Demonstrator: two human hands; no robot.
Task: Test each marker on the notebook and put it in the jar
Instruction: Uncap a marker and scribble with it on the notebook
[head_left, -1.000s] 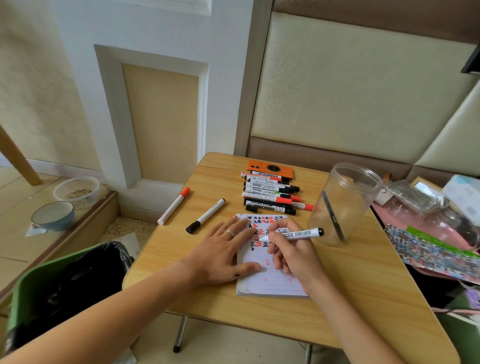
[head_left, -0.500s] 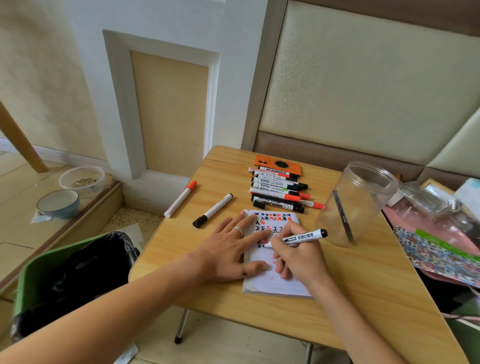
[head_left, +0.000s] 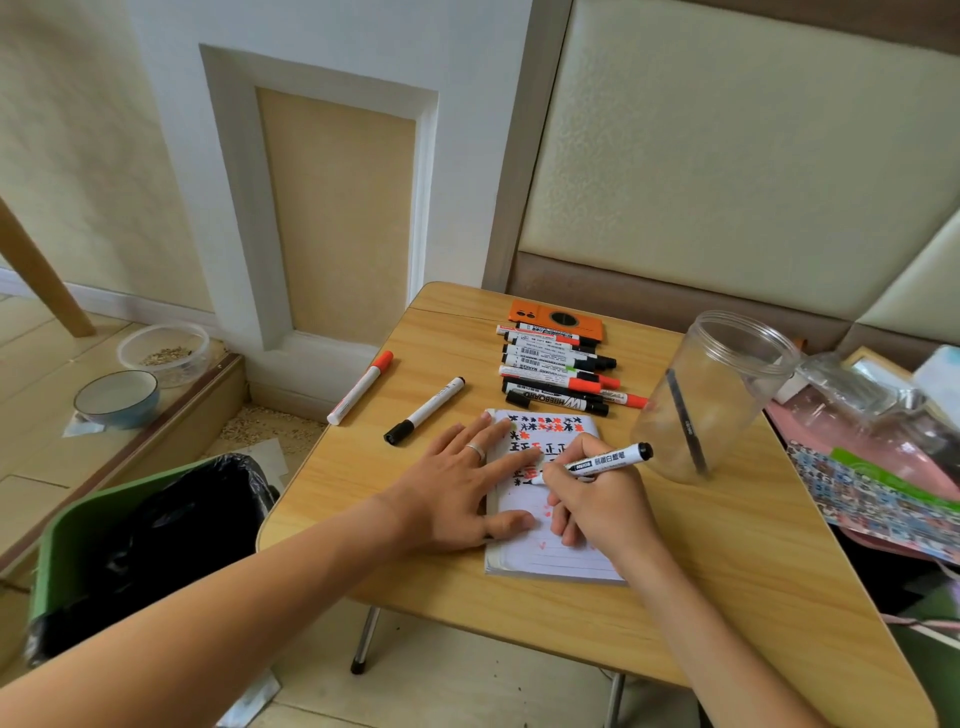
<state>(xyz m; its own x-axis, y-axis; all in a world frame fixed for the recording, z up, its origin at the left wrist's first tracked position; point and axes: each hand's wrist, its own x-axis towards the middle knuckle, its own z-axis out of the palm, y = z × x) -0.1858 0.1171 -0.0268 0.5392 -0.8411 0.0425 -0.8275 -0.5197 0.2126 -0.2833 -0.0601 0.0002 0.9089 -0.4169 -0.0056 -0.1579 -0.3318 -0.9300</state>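
Marker tip on the notebook, jar standing to the right.

A green bin (head_left: 130, 545) crowds the wooden worktop's (head_left: 727, 597) rounded left edge. Two capped markers (head_left: 426, 410) lie apart on bare wood. The left hand (head_left: 457, 488) presses the lined notebook (head_left: 550, 551) flat, fingers spread straight. The right hand's (head_left: 597, 509) fingers curl round a white marker (head_left: 597, 461). A row of markers (head_left: 561, 371) lies behind; the clear plastic jar (head_left: 711, 400) holds one. Clutter borders the right edge.

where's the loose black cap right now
In the head view, the black cap lies on the table, left of the marker pile, just beyond the notebook.
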